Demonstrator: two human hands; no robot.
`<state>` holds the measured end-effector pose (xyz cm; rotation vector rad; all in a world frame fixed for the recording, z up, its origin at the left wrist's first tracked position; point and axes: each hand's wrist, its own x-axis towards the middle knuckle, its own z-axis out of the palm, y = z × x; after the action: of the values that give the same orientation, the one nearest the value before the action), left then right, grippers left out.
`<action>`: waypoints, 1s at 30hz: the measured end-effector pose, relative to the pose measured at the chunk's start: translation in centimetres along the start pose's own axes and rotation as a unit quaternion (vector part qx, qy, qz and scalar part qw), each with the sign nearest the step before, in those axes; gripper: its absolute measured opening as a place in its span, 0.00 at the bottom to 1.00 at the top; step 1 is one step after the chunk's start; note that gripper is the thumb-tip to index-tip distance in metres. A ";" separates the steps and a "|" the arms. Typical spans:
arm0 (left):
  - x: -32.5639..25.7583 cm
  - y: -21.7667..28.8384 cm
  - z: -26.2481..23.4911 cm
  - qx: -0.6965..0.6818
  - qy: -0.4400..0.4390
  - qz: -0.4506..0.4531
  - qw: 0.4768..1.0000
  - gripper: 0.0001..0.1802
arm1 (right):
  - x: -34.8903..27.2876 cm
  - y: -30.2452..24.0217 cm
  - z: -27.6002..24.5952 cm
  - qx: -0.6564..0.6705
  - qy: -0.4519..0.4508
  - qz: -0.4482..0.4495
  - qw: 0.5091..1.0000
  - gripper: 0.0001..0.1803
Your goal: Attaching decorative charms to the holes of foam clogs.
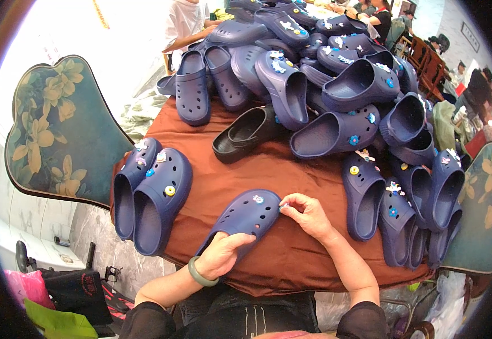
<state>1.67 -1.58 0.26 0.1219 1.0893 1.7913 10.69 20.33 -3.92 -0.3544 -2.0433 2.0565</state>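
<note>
A navy clog (239, 222) with round holes lies at the table's near edge, its toe pointing away. My left hand (222, 255), with a pale green bangle on the wrist, is closed on its opening; the thumb rests on top and the other fingers are hidden inside. One round light-coloured charm (258, 199) sits on the toe. Beside the toe's right edge, my right hand (308, 216) pinches a small shoe charm (283, 208), mostly covered by the fingertips. To the left stands a pair of navy clogs (170, 169) with yellow, blue and white charms.
A large heap of navy clogs (336, 85) covers the far side of the brown tablecloth (212, 169). One black clog (245, 134) lies before it. More decorated clogs (364, 198) line the right side. Floral chair backs (59, 130) flank the table. Other people are in the background.
</note>
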 end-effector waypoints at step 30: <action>-0.5 0.0 0.7 0.007 0.009 -0.022 1.000 0.21 | -1.7 -2.2 2.2 -0.207 -0.091 -0.169 0.959 0.09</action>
<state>2.28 -1.55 0.80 0.0906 1.1089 1.7488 11.53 17.74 -1.64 0.1239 -2.4401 1.5062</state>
